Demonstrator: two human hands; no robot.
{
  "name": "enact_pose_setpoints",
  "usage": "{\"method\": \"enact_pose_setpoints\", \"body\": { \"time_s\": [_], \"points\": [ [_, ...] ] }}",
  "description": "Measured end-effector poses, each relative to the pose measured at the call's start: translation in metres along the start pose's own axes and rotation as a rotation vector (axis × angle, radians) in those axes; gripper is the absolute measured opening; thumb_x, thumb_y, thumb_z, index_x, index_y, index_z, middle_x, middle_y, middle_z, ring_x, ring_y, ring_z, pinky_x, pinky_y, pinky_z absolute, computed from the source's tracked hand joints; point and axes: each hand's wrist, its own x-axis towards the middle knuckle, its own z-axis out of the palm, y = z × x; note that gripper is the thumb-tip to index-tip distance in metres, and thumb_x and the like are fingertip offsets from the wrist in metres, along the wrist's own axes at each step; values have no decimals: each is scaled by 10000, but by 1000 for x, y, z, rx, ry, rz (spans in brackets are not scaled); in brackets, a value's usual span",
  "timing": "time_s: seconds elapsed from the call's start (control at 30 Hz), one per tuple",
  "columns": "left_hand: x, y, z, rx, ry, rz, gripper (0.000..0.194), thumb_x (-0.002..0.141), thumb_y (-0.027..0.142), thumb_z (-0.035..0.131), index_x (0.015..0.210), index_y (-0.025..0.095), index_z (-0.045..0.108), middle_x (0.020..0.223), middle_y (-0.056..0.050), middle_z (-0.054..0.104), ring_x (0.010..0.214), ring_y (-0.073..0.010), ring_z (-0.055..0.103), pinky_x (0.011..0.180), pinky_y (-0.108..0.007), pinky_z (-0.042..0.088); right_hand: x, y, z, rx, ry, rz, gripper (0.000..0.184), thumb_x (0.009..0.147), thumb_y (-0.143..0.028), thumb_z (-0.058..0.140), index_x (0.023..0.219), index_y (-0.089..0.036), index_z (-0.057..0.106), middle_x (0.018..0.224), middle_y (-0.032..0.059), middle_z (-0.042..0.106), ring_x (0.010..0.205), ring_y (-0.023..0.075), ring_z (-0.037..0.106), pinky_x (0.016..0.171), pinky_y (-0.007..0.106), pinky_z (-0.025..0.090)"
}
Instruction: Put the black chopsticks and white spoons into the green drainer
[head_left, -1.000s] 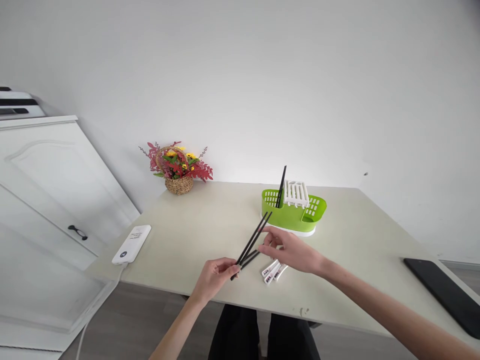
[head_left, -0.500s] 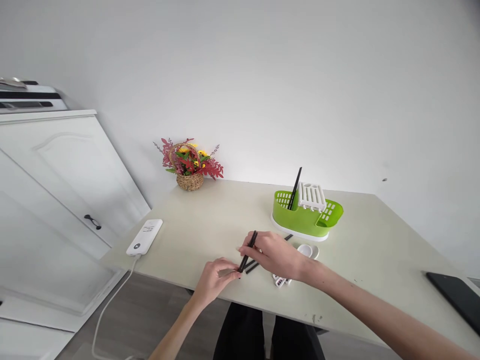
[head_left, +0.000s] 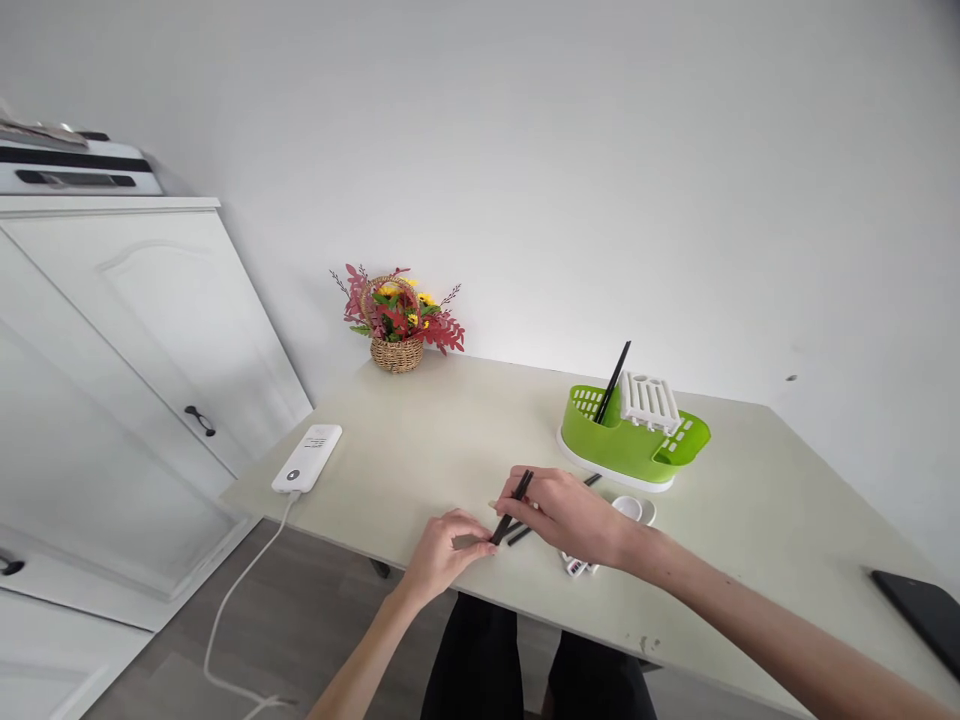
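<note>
Near the table's front edge, my right hand (head_left: 566, 512) is closed around a pair of black chopsticks (head_left: 513, 505), tilted with their upper ends leaning right. The fingers of my left hand (head_left: 448, 550) pinch the lower ends of the same chopsticks. More black chopsticks (head_left: 519, 536) lie on the table, partly covered by my right hand. Beside my right wrist are white spoons (head_left: 628, 509), whose patterned handles (head_left: 576, 566) show below the hand. Behind stands a green cutlery holder (head_left: 611, 446) on a white base, with black chopsticks (head_left: 613, 382) upright in its left compartment.
A white slotted rack (head_left: 649, 402) sits on the holder. At the back left stands a flower basket (head_left: 397, 355). A white power bank (head_left: 307, 458) with a cable (head_left: 247, 570) lies at the left edge, a black phone (head_left: 919, 612) at the right. White cabinet (head_left: 150, 330) on the left.
The camera view has shifted, so most of the scene sits a little further right. Both hands keep hold of the chopsticks, with hardly any change in their pose.
</note>
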Motion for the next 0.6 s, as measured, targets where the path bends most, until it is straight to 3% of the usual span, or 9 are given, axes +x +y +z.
{"method": "enact_pose_setpoints", "body": {
  "time_s": [0.2, 0.43, 0.6],
  "points": [
    [-1, 0, 0, 30, -15, -11, 255, 850, 510, 782, 905, 265, 829, 993, -66, 793, 976, -257, 735, 903, -342, 585, -4, -1, -2, 13, 57, 23, 343, 1057, -405, 478, 841, -240, 687, 1058, 16, 742, 766, 149, 663, 736, 304, 483],
    [-4, 0, 1, 70, -2, 17, 250, 897, 497, 734, 894, 263, 821, 943, -60, 786, 958, -247, 719, 871, -328, 565, -15, -10, -6, 88, 355, 49, 293, 1034, -497, 515, 954, -255, 660, 864, 18, 714, 680, 152, 605, 634, 285, 497],
    [-5, -5, 2, 72, 18, 26, 241, 904, 486, 730, 916, 263, 821, 960, -64, 784, 952, -244, 718, 868, -327, 567, -21, -17, -6, 88, 410, 85, 395, 1008, -606, 509, 876, -260, 648, 788, 22, 711, 608, 157, 611, 602, 301, 500]
  ]
}}
